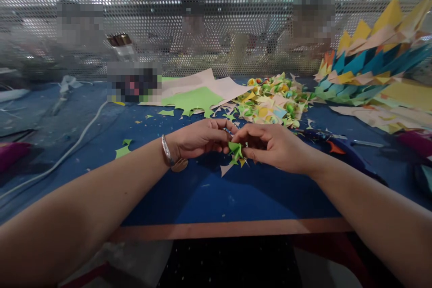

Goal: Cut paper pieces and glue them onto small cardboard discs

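Note:
Above the middle of the blue table, my left hand [205, 138] and my right hand [270, 146] meet fingertip to fingertip. Between them is a small folded piece of green paper [235, 149], pinched by the fingers of both hands. A bracelet circles my left wrist. Just below the fingers lie a pale paper scrap [228, 169] and other small bits, partly hidden by the held piece. Behind my hands rises a heap of small curled paper pieces [275, 101] in green, yellow and cream.
Cut green paper [194, 99] and cream sheets lie at the back, left of the heap. A layered pointed paper construction [367, 60] stands at the right. Dark-handled scissors [354, 155] are beside my right forearm; a white cable [77, 137] crosses the left. A perforated metal screen [222, 49] closes the back.

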The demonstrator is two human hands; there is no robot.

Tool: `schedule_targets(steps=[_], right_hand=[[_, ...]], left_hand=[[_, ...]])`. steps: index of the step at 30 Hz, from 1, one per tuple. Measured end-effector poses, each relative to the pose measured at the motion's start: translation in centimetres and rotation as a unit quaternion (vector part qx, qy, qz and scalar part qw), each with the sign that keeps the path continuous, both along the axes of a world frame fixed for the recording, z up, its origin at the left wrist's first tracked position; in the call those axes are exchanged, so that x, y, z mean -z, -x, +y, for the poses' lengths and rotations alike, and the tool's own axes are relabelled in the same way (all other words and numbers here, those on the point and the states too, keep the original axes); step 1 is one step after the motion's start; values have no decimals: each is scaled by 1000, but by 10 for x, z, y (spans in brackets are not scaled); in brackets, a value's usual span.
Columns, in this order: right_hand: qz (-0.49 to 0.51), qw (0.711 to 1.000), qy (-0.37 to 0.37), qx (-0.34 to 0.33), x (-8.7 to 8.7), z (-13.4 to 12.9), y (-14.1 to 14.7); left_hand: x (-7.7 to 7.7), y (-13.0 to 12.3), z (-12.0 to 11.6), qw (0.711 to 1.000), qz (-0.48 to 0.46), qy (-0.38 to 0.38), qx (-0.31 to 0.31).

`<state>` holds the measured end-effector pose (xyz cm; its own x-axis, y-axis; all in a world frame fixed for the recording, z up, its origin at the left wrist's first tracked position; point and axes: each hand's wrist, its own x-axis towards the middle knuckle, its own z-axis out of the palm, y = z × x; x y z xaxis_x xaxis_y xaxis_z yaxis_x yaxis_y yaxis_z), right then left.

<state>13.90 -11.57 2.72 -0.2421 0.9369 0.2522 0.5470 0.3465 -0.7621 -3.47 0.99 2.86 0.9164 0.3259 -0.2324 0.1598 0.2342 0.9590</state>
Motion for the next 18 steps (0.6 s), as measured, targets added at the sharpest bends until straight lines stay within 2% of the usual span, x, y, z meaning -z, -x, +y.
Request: schedule_targets(steps=[2, 4, 7, 9, 13, 18], right_hand=[[5, 1000, -3, 5, -1, 1, 0], [21, 1000, -8, 15, -2, 1, -1], [56, 997, -17, 42, 0, 3, -4], [74, 995, -21, 64, 1, 3, -5], [84, 993, -28, 80, 2, 4, -6], [86, 992, -33, 82, 1, 3, -6]], left_hand=[[-1, -2, -4, 1000, -4, -12, -16], [-2, -3, -9, 997, -29, -38, -64], [-3, -2, -13, 976, -96, -116, -157], [-4, 1, -14, 959, -134, -173, -181], [-5, 5, -15, 947, -160, -239, -145], [-5, 6, -16, 955, -148, -232, -114]])
